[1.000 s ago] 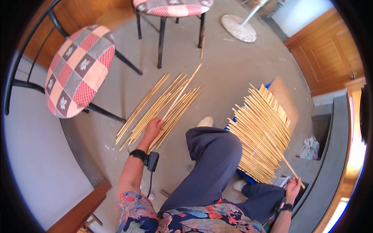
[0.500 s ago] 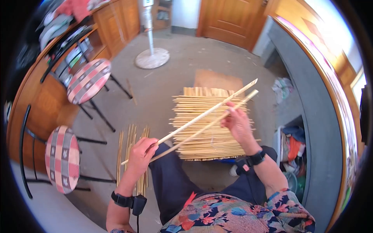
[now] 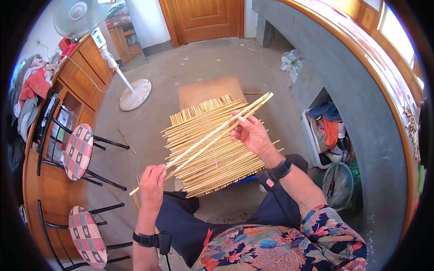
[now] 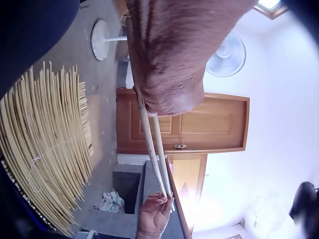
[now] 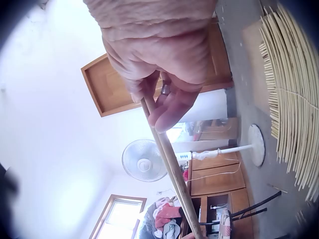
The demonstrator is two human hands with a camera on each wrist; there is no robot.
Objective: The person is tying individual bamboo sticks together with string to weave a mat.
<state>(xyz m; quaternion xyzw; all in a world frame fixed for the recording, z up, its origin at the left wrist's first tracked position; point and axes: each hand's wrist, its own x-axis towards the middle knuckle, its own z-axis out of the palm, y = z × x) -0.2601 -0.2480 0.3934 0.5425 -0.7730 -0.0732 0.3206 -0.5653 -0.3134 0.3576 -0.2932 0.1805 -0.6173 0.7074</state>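
Note:
Two pale sticks [image 3: 204, 138] lie side by side above a mat of many sticks [image 3: 212, 169] tied with thin string. My left hand [image 3: 152, 183] grips them near their lower left ends. Towards the upper right ends, my right hand [image 3: 253, 135] pinches both between thumb and fingers. The left wrist view shows the pair of sticks [image 4: 155, 154] running from the left hand [image 4: 172, 59] to the right hand [image 4: 153, 215]. In the right wrist view a ring shows on the right hand [image 5: 159, 59], which holds the sticks [image 5: 172, 167].
Beyond the mat lies a brown board [image 3: 210, 89]. Two checked chairs [image 3: 78, 151] and a standing fan [image 3: 134, 95] are on the left. At the right are a grey ledge [image 3: 352, 95], a white basket of clothes [image 3: 312, 144] and a teal bin [image 3: 338, 187]. Loose sticks lie beside the left leg.
The left hand has come from the loose sticks on the floor to over the mat's near left side, and the right hand has moved inward. The two sticks, crossed apart before, now lie closer together.

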